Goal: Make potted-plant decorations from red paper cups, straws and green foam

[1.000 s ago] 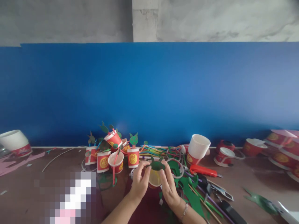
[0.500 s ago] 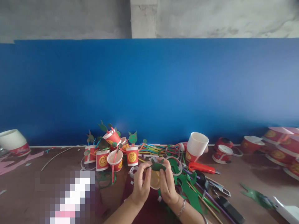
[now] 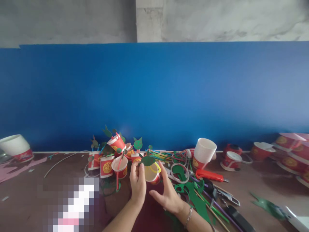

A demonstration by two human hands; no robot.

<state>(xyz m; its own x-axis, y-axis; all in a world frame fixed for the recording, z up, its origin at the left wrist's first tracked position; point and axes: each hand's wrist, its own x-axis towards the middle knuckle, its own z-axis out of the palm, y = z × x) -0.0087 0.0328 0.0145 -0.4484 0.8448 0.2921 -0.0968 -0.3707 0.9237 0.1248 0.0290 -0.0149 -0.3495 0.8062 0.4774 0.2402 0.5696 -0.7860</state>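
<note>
Upright, the left hand pinched the green cutout between thumb and fingers, over the far rim of the red paper cup. The right hand angled inward beside the cup, thumb and fingers spread wide.

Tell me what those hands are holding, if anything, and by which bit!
The left hand pinches the green cutout near its left edge; the right hand is open beside the cup.
</note>
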